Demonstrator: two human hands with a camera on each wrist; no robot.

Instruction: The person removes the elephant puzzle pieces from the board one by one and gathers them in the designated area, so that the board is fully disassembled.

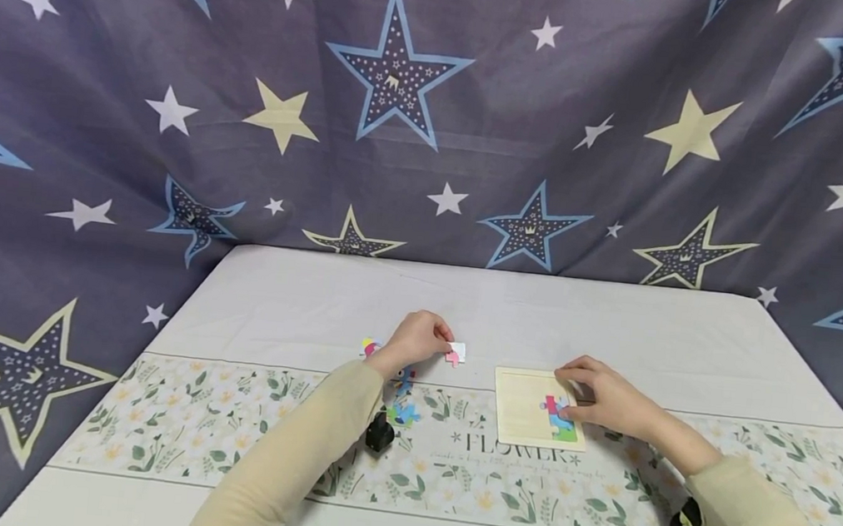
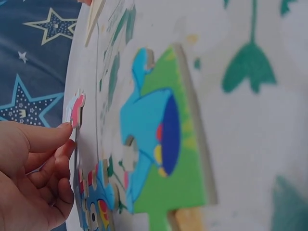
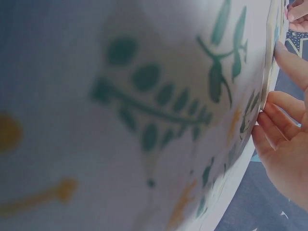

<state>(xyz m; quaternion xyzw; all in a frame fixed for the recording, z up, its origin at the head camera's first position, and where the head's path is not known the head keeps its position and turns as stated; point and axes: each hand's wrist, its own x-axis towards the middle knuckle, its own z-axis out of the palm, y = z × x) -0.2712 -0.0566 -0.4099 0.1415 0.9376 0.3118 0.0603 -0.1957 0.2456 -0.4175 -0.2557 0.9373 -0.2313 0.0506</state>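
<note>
My left hand (image 1: 418, 338) pinches a small pink and white jigsaw piece (image 1: 457, 353) between thumb and fingertips, over the white part of the cloth. In the left wrist view the same piece (image 2: 77, 109) stands out past the thumb. My right hand (image 1: 616, 401) holds the pale wooden puzzle board (image 1: 517, 413) by its right side, fingers along the edge and thumb over the top. Joined pieces in red, blue and green (image 1: 561, 421) lie inside the board's right part, beside the thumb.
Left of the board lie loose pieces: a blue and green one (image 2: 144, 125), a blue one with an eye (image 2: 96, 207), and a yellow and red one (image 1: 370, 347) partly behind the left wrist. A floral cloth (image 1: 228, 413) covers the table; a star-patterned curtain (image 1: 429, 172) hangs behind.
</note>
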